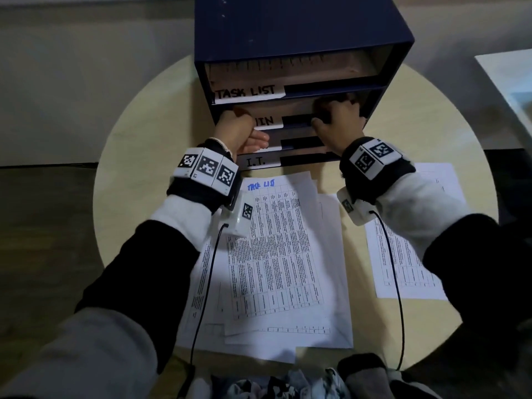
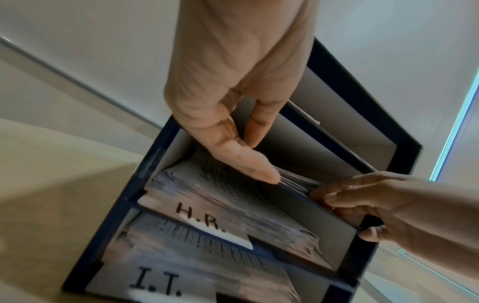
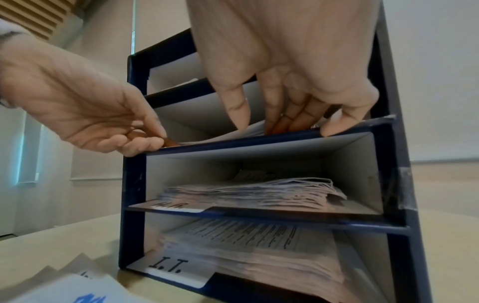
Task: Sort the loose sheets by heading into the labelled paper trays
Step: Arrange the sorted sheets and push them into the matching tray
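Note:
A navy tray unit (image 1: 288,30) stands at the back of the round table, with shelves labelled TASK LIST, one ending in "IN" (image 1: 266,120), H.R. and I.T. Both hands are at the second shelf. My left hand (image 1: 239,131) pinches the front left edge of a sheet (image 3: 233,135) lying in that shelf; the pinch shows in the right wrist view (image 3: 145,141). My right hand (image 1: 336,116) reaches in at the right, its fingertips (image 3: 269,127) resting on the same sheet. A loose pile (image 1: 276,254) lies before the unit, its top sheet headed TASK LIST in blue.
Stacks of paper fill the H.R. shelf (image 3: 246,194) and the I.T. shelf (image 3: 259,246). Another printed sheet (image 1: 403,254) lies on the table to the right of the pile. A white surface (image 1: 512,82) stands off the table at far right. Wrist cables trail over the pile.

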### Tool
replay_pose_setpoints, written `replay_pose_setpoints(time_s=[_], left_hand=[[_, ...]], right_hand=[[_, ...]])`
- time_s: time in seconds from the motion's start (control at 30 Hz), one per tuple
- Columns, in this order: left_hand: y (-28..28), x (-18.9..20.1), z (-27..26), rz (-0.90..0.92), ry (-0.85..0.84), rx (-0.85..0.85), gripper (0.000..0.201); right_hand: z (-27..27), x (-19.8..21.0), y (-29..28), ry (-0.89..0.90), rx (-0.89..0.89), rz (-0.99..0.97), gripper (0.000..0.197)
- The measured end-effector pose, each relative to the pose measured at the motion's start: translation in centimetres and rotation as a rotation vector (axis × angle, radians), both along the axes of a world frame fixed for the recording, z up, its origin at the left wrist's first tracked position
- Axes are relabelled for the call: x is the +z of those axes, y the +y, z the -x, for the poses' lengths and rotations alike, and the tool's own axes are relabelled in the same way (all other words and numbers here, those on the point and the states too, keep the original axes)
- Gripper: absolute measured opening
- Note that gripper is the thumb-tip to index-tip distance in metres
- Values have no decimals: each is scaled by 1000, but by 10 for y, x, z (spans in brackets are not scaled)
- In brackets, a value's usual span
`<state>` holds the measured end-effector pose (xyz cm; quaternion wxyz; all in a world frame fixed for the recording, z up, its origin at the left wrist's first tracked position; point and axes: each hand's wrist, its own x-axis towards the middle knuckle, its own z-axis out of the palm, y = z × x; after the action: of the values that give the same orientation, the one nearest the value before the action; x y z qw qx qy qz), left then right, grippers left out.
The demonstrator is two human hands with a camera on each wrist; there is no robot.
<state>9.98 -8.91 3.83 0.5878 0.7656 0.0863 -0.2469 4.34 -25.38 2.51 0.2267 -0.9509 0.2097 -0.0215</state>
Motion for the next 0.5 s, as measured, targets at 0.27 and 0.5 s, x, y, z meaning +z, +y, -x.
replay_pose_setpoints(time_s=[0.27, 0.5], left_hand=[[-2, -47, 48, -12, -305, 337, 34], [25, -101, 49, -574, -79, -276, 67]], right_hand=[[55, -45, -8, -162, -25, -80, 35], [78, -76, -62, 340, -73, -11, 36]])
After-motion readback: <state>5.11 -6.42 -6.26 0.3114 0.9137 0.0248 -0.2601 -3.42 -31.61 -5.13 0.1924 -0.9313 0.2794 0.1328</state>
